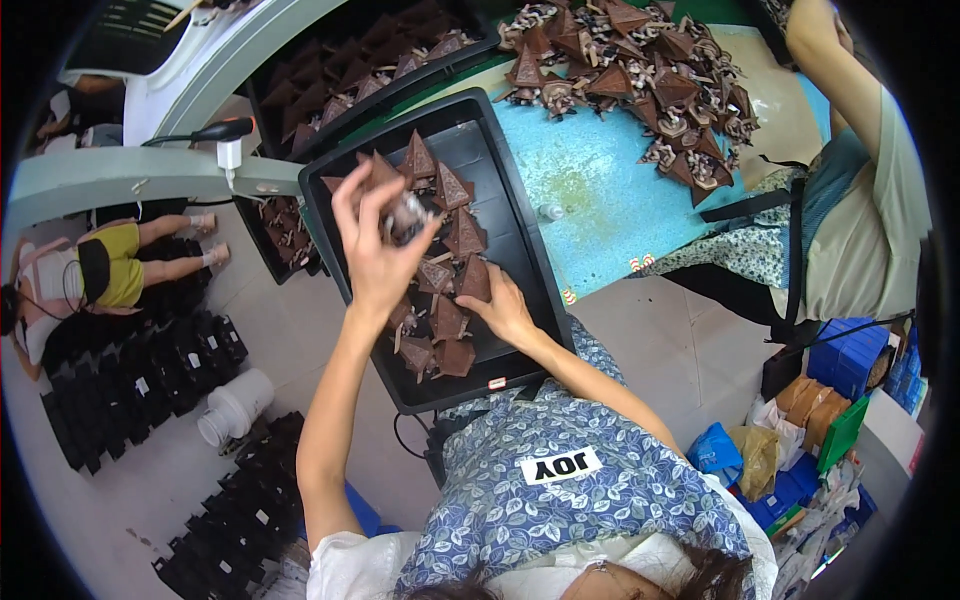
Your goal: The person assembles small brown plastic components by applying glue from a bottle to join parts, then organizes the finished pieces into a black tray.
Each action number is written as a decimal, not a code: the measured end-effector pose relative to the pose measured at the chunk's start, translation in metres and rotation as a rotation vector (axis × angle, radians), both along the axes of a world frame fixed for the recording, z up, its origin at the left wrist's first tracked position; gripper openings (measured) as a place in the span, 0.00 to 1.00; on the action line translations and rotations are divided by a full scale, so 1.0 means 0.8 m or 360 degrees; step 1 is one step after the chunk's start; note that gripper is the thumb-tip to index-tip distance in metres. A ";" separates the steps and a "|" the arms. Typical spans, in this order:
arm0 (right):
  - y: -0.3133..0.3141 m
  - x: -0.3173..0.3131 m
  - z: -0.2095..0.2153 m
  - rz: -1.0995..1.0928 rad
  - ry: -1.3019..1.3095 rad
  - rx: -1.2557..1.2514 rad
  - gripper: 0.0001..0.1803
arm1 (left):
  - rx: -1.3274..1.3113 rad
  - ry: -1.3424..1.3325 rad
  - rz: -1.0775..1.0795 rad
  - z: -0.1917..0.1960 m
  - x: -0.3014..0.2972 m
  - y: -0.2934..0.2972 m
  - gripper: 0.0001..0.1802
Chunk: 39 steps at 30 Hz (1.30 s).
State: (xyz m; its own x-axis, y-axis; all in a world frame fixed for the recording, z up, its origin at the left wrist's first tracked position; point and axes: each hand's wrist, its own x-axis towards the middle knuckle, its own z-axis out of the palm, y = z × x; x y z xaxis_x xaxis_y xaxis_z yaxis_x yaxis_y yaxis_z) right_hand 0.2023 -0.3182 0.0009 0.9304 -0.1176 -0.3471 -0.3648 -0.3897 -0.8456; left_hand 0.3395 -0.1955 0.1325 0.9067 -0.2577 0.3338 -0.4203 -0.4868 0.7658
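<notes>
A black tray (530, 290) in front of me holds several brown, pointed, roof-shaped pieces (465, 232), standing close together in its left and middle parts. Over the tray's left side my left hand (380, 250) is raised, its fingers curled round a small figurine (408, 216) with pale and dark parts; motion blurs it. My right hand (503, 308) rests low in the tray, thumb and fingers round a brown roof-shaped piece (474, 279) among the others. The undersides of the pieces are mostly hidden.
Beyond the tray, a blue work surface (590, 190) bears a large heap of similar pieces (640, 70). Another filled black tray (370, 60) lies at the far left. A co-worker (850, 170) sits at the right. Stacked black trays (150, 380) and a white bucket (236, 405) stand on the floor.
</notes>
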 end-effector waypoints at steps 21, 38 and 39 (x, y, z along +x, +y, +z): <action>-0.050 -0.046 0.013 0.0580 0.0459 -0.0091 0.36 | 0.0639 0.0752 -0.0682 -0.098 -0.251 0.020 0.25; 0.045 -0.060 0.025 0.0096 -0.0388 -0.0882 0.22 | 0.0570 0.0739 0.0223 -0.140 -0.214 0.073 0.32; 0.051 -0.057 0.033 0.0127 -0.0476 -0.0902 0.21 | 0.0544 0.0733 0.0272 -0.141 -0.218 0.071 0.31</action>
State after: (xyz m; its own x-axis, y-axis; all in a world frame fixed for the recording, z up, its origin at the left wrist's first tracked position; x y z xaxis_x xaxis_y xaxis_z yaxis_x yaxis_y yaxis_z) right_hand 0.1564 -0.2777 0.0276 0.9908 -0.1328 0.0244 -0.0964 -0.8220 -0.5613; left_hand 0.1652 -0.1390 0.0200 0.9765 -0.1189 -0.1797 0.0238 -0.7692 0.6386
